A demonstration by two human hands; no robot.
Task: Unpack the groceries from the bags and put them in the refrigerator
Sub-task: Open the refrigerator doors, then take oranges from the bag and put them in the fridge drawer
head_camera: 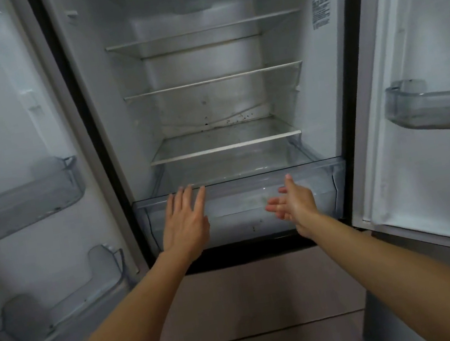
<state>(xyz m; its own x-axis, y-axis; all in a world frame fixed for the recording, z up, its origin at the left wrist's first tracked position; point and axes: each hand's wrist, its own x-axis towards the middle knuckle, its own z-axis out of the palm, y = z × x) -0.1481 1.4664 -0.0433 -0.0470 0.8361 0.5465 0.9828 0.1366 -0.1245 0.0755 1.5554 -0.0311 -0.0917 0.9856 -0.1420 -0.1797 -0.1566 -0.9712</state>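
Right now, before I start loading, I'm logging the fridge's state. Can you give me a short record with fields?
doors: left door, right door, both open
shelves: three glass shelves
drawer: clear, below the lowest shelf
left hand: open, fingertips at the drawer's top edge
right hand: open, holding nothing, before the drawer front

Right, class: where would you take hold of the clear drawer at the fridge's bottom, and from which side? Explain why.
Likely the clear drawer by its front top rim, from the front, fingers hooked over it. That edge lies exposed across the full width, while the fridge walls enclose its sides.
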